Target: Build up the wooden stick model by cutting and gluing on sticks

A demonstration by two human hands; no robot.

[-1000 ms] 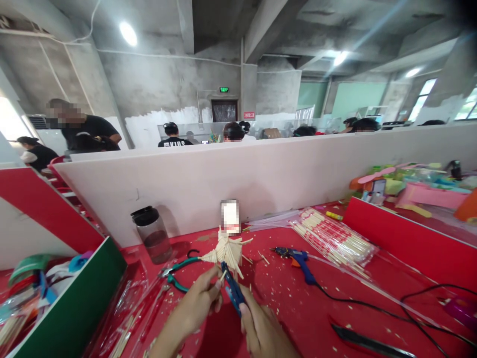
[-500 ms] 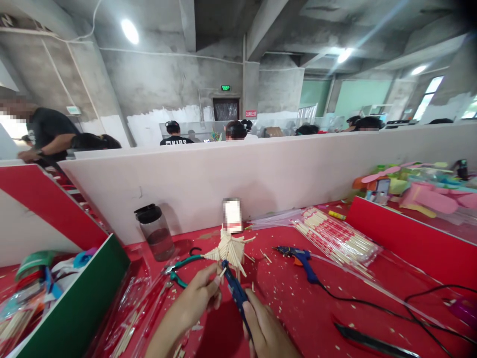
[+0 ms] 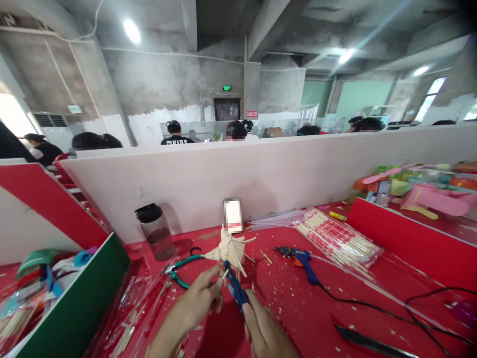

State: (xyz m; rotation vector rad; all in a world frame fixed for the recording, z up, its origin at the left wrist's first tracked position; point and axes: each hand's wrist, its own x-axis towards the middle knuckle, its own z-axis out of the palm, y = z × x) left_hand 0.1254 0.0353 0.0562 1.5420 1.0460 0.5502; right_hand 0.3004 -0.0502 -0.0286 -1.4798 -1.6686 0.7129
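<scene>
My left hand point(image 3: 201, 298) is closed in a pinch on a short thin wooden stick point(image 3: 225, 274). My right hand point(image 3: 264, 323) wraps round a slim dark blue hand tool point(image 3: 235, 287), whose exact kind I cannot make out. The tool's tip is beside the stick, close to my left fingertips. Just beyond both hands stands a pale model built of wooden sticks point(image 3: 230, 249), with loose ends poking out. Green-handled pliers point(image 3: 178, 266) lie open to its left. A blue glue gun point(image 3: 300, 258) rests on the table to the right.
Bagged sticks point(image 3: 335, 236) lie at the right back, near a red divider point(image 3: 410, 233). A dark bottle point(image 3: 155, 233) stands at the left back. A black cord point(image 3: 357, 301) and a black curved tool point(image 3: 372, 340) lie on the right. Scraps dot the red table point(image 3: 298, 318).
Both hands, the stick and the blue tool stay almost in place. At the far left, the standing person in a dark shirt has moved mostly out of view.
</scene>
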